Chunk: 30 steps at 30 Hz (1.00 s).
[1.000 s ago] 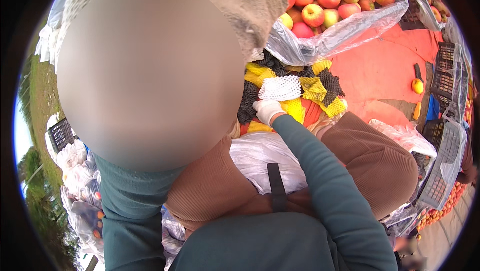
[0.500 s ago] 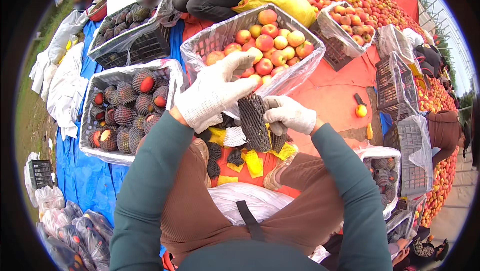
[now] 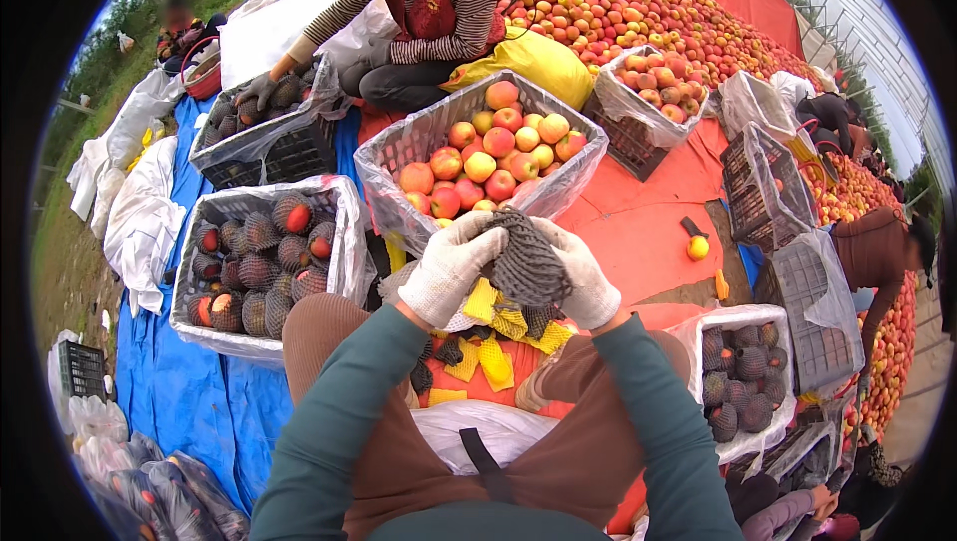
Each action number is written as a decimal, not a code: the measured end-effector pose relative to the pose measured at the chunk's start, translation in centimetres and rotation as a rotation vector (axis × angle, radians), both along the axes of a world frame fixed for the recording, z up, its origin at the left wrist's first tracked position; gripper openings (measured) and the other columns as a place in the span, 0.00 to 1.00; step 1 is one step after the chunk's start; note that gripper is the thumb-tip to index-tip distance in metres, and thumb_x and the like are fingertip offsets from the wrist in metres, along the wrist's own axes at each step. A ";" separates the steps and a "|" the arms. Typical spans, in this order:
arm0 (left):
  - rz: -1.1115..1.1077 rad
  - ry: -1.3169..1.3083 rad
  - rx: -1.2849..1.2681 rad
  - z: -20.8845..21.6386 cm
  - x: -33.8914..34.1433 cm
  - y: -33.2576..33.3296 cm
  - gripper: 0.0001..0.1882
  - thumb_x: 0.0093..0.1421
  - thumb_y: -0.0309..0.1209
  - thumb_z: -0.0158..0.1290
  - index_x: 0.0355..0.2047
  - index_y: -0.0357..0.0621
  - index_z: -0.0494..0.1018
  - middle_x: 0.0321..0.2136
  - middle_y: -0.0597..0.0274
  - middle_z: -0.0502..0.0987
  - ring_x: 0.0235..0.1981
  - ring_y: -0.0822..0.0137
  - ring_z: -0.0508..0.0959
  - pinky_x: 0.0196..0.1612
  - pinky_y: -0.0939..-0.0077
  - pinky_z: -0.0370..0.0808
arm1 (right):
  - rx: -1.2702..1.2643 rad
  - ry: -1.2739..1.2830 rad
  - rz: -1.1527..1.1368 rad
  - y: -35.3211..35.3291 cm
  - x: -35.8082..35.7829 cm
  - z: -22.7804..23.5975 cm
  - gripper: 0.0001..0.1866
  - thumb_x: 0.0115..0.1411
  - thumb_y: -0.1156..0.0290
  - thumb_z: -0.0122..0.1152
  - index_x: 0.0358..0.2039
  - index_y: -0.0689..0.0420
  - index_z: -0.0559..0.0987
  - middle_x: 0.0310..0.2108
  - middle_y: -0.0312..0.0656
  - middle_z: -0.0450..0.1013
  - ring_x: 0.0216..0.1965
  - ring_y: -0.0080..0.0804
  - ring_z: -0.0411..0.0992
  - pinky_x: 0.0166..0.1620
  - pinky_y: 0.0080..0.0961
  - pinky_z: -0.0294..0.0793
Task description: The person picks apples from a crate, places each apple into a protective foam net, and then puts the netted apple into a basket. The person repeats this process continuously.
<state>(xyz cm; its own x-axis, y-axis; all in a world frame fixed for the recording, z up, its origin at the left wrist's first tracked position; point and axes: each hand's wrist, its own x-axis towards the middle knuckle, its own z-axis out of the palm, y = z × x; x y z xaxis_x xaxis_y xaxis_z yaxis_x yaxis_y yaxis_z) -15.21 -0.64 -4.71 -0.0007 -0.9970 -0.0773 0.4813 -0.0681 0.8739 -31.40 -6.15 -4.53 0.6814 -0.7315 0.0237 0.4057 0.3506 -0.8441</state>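
Note:
Before my lap, a dark grey foam net sleeve (image 3: 528,260) is held up, wide and bunched. My left hand (image 3: 454,270), in a white knit glove, has its fingers closed on the sleeve's left edge. The gloved right hand (image 3: 583,280) grips its other side, fingers partly hidden behind the mesh. Whether the sleeve has anything inside cannot be seen. Just beyond my hands stands a plastic-lined crate (image 3: 588,164) of bare red and yellow apples (image 3: 499,140). Left of my knee, a lined crate (image 3: 261,344) holds apples in dark netting (image 3: 261,272).
Yellow foam nets (image 3: 495,363) and dark ones lie between my feet. At right stands another crate (image 3: 788,381) of netted apples. Beyond the apple crate a person in a striped top (image 3: 469,27) reaches into a crate. A large apple heap (image 3: 598,2) lies behind on orange sheeting (image 3: 638,222).
My hands have come to opposite sides of the sleeve, which hung long and narrow before and now looks wider. The right hand shifted slightly lower. The view has tilted upward.

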 end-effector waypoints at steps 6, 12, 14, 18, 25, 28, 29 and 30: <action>0.020 -0.067 0.074 -0.8 0.0 -1.0 0.12 0.61 0.29 0.46 0.43 0.37 0.68 0.34 0.66 0.73 0.33 0.77 0.72 0.37 0.85 0.70 | 0.281 -0.129 -0.129 -1.6 -0.4 -0.7 0.10 0.60 0.71 0.47 0.40 0.63 0.70 0.36 0.42 0.72 0.35 0.25 0.72 0.39 0.20 0.74; -0.050 0.664 0.059 -1.4 0.9 -2.5 0.18 0.56 0.38 0.45 0.38 0.34 0.70 0.44 0.45 0.71 0.46 0.48 0.72 0.48 0.57 0.69 | 0.115 -0.351 -0.042 -3.7 -0.7 -4.6 0.07 0.61 0.69 0.43 0.35 0.57 0.69 0.27 0.36 0.68 0.24 0.24 0.67 0.34 0.21 0.70; -0.051 0.776 0.113 -0.5 0.9 -2.3 0.18 0.56 0.38 0.45 0.38 0.34 0.70 0.44 0.43 0.72 0.45 0.47 0.72 0.49 0.55 0.70 | 0.097 -0.177 -0.115 -4.1 -0.5 -5.3 0.09 0.62 0.67 0.41 0.35 0.57 0.69 0.27 0.36 0.68 0.24 0.23 0.66 0.33 0.22 0.70; -0.072 0.812 0.141 0.4 1.3 -1.6 0.23 0.56 0.41 0.46 0.43 0.32 0.69 0.42 0.44 0.74 0.43 0.49 0.75 0.49 0.54 0.70 | 0.557 -0.216 -0.272 -1.7 3.0 -0.6 0.11 0.62 0.64 0.43 0.33 0.57 0.71 0.29 0.38 0.72 0.28 0.27 0.71 0.36 0.24 0.73; -0.258 0.575 0.094 0.7 1.9 -0.6 0.17 0.59 0.32 0.46 0.47 0.38 0.66 0.40 0.56 0.74 0.40 0.65 0.76 0.44 0.70 0.73 | 0.394 -0.192 -0.177 -5.5 0.1 -1.2 0.10 0.58 0.67 0.48 0.35 0.60 0.72 0.31 0.44 0.73 0.33 0.32 0.74 0.40 0.29 0.75; -0.228 0.316 0.055 1.7 2.9 -0.3 0.14 0.58 0.29 0.48 0.43 0.36 0.67 0.36 0.61 0.74 0.36 0.72 0.76 0.40 0.78 0.74 | 0.180 -0.069 -0.123 -4.9 -0.6 -0.7 0.09 0.57 0.70 0.49 0.35 0.61 0.72 0.31 0.42 0.73 0.34 0.29 0.74 0.41 0.25 0.75; -0.212 0.210 0.051 1.7 3.1 0.0 0.13 0.58 0.28 0.48 0.43 0.36 0.67 0.35 0.62 0.74 0.35 0.73 0.76 0.39 0.80 0.73 | 0.095 -0.029 -0.068 -4.6 -0.9 -0.6 0.09 0.57 0.71 0.49 0.35 0.62 0.72 0.31 0.41 0.73 0.33 0.28 0.73 0.40 0.23 0.74; -0.208 0.110 0.056 1.9 3.1 0.3 0.12 0.57 0.28 0.49 0.41 0.36 0.67 0.32 0.65 0.73 0.32 0.78 0.74 0.36 0.84 0.72 | 0.072 -0.007 -0.051 -4.4 -1.3 -0.9 0.09 0.56 0.71 0.50 0.35 0.62 0.72 0.31 0.40 0.73 0.33 0.26 0.73 0.40 0.22 0.74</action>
<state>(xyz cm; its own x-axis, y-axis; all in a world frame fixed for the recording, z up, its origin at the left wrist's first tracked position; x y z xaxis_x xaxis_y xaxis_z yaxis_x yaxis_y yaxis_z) -12.10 -0.37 -2.82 -0.2172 -0.9687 -0.1205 0.5440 -0.2226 0.8090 -32.71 -10.59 -5.45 0.6435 -0.7650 -0.0257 0.4302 0.3892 -0.8145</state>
